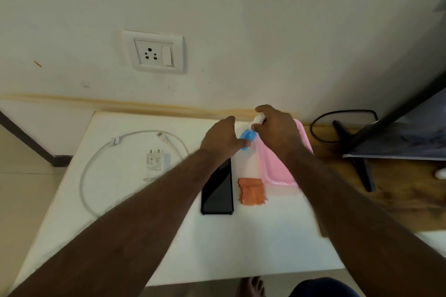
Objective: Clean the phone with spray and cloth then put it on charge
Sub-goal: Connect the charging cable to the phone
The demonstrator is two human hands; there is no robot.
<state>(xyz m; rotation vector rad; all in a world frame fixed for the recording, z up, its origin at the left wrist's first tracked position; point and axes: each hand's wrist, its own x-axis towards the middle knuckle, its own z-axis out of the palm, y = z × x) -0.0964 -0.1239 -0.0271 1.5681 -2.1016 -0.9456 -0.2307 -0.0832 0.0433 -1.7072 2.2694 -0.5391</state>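
Head view. Both hands are up at the far side of the table, over the near-left corner of the pink tray. Right hand is closed round the white bottle. Left hand pinches the blue cap between thumb and fingers. Looks like the cap is being pulled off the spray; whether it is already free, cannot tell.

Phone lies flat, screen up, just below the left wrist. Orange cloth lies just right of it, apart, not touching. Charger and cable lie further left; socket on the wall above, nothing plugged in.

Step in hand, judged: uncap. Hold the bottle steady and upright, pull the cap along its axis. Keep the nozzle away from the phone until aimed. Better to wet the cloth than flood the screen.
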